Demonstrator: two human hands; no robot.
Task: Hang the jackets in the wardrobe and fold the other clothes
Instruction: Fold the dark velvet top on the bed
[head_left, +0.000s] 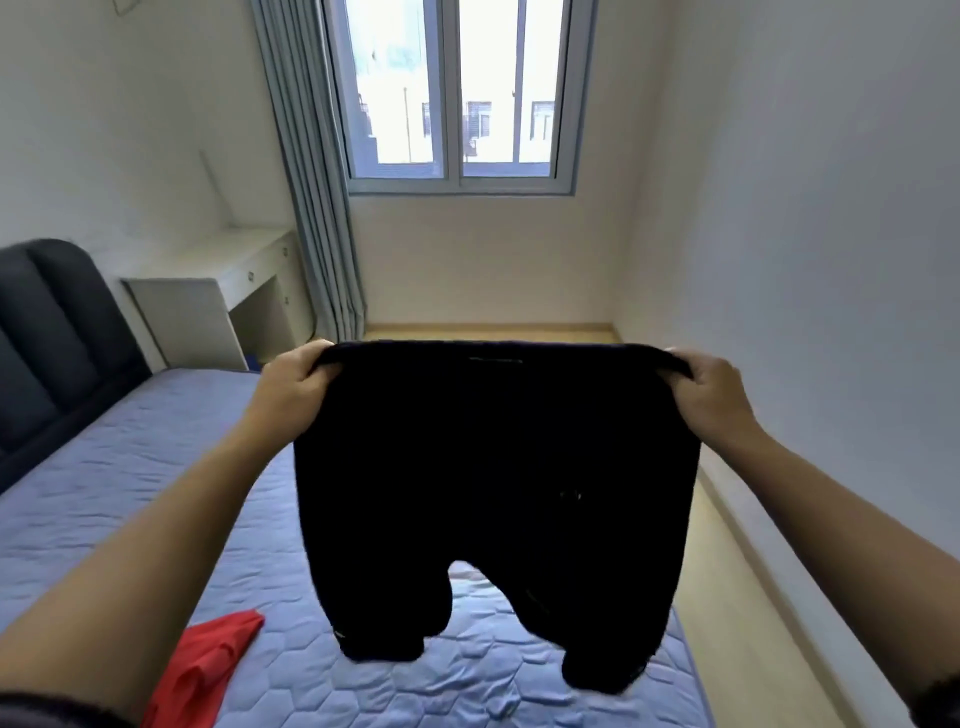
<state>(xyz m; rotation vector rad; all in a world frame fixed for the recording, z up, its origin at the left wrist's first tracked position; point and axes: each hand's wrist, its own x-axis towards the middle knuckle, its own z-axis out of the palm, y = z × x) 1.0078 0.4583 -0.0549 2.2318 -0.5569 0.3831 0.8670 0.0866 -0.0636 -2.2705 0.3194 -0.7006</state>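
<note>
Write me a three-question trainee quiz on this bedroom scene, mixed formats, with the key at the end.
1. True or false: the left hand and the right hand each grip the waistband of the black pants.
2. The red garment lies: A) on the mattress; B) on a chair; C) in a basket.
3. Fill the gap: in the picture, the curtain hangs at the window's ___ side.
Key: 1 true; 2 A; 3 left.
</note>
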